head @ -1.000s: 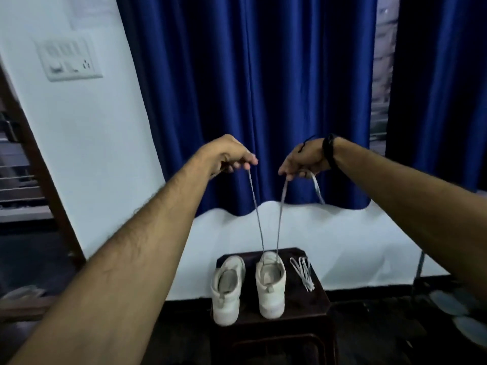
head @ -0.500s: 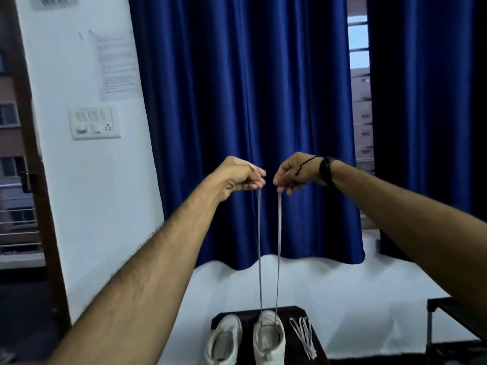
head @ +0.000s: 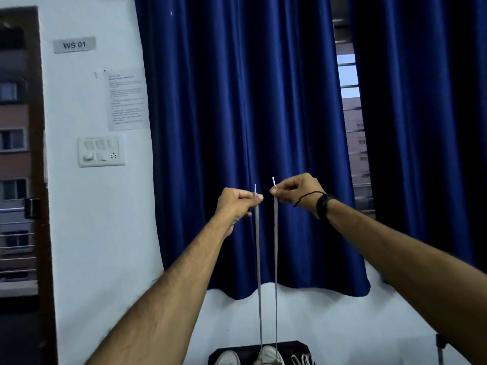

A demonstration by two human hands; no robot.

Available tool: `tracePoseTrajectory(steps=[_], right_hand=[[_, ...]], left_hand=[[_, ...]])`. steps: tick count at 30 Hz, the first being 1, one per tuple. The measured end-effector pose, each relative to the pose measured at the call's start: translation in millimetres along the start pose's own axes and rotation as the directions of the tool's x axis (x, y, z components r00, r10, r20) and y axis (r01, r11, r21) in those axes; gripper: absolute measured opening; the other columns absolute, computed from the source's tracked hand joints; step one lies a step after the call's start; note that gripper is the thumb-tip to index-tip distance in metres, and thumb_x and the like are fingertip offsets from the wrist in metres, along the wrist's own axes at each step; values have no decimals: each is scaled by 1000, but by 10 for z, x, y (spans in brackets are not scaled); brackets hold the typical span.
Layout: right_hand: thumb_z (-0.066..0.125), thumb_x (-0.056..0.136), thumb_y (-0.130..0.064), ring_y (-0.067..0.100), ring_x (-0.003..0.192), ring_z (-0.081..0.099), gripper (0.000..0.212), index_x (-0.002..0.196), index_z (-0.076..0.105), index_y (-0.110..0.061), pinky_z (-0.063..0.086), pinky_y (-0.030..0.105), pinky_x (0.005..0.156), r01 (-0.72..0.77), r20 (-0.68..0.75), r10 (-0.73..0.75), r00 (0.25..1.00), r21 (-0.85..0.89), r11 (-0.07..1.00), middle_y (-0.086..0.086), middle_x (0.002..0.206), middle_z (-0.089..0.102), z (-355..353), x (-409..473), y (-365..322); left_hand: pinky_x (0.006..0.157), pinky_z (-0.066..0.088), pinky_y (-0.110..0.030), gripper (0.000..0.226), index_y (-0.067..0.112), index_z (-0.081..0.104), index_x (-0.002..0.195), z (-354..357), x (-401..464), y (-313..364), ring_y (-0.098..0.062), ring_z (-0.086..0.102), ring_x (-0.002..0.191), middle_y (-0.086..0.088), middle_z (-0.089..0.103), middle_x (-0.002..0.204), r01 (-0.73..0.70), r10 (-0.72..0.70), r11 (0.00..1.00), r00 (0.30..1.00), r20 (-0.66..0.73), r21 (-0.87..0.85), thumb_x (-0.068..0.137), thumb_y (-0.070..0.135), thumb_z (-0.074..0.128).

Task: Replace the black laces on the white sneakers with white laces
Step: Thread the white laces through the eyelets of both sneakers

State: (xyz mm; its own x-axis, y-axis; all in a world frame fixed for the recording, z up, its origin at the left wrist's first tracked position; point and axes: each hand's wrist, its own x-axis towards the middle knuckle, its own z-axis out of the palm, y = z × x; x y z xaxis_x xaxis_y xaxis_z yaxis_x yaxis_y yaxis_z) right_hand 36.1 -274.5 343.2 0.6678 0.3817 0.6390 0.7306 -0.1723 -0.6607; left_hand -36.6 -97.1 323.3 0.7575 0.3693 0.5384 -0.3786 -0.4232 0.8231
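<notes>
Two white sneakers stand on a dark stool [head: 300, 347] at the bottom edge; only their toes show. A white lace [head: 276, 272] runs taut in two strands from the right sneaker [head: 268, 357] up to my hands. My left hand [head: 237, 204] pinches one lace end, its tip poking above the fingers. My right hand [head: 297, 192] pinches the other end at about the same height, a black band on its wrist. The left sneaker [head: 228, 359] has no lace visible. A loose bundle of white lace [head: 303, 359] lies right of the sneakers.
A blue curtain [head: 237, 127] hangs behind my hands, over a white wall. A switch panel [head: 101, 152] and a paper notice [head: 127, 101] are on the wall to the left. An open doorway [head: 18, 180] is at far left.
Both hands have risen and come level, pulling the two lace strands straight and taut. The view has tilted upward, so the sneakers now sit at the bottom edge.
</notes>
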Motion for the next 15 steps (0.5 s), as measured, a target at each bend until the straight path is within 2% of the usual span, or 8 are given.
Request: tracePoseTrajectory(steps=[3,5,10,13,15], right_hand=[[82,75,-17,22,80,72,9,81,76,-14,60,32,77,14,-54,-9,999,101,995,5,75,74,56,-49,-52],[82,75,-18,21,77,73,10,81,75,-14,60,34,77,19,-79,-11,997,106,994,5,74,74,86,-64,-63],[78,79,-26,8,69,70,11,86,75,-19,54,21,68,64,-137,-58,989,35,997,-2,70,73,129,-96,-37],[80,77,-26,10,71,71,12,84,74,-19,57,21,70,71,-190,-61,980,44,997,-1,70,73,169,-115,-23],[81,77,-27,10,73,71,12,82,74,-19,58,21,72,69,-234,-56,971,49,996,-2,72,73,204,-121,-11]], left_hand=[[56,50,-18,8,13,77,85,42,0,35,-10,64,69,-8,75,80,-30,30,999,1000,6,-27,84,21,77],[59,52,-18,7,15,77,84,78,5,45,-11,63,68,-8,73,77,-46,47,998,999,18,-44,88,19,73],[64,53,-21,10,16,78,92,155,11,51,-10,67,74,-1,75,81,-55,57,995,998,29,-84,90,22,70],[69,55,-22,10,21,77,89,214,-4,72,-11,71,83,1,77,85,-68,74,989,996,40,-135,92,20,67],[78,57,-27,10,17,78,93,251,5,67,-14,72,87,-1,77,87,-60,68,981,997,32,-186,91,20,68]])
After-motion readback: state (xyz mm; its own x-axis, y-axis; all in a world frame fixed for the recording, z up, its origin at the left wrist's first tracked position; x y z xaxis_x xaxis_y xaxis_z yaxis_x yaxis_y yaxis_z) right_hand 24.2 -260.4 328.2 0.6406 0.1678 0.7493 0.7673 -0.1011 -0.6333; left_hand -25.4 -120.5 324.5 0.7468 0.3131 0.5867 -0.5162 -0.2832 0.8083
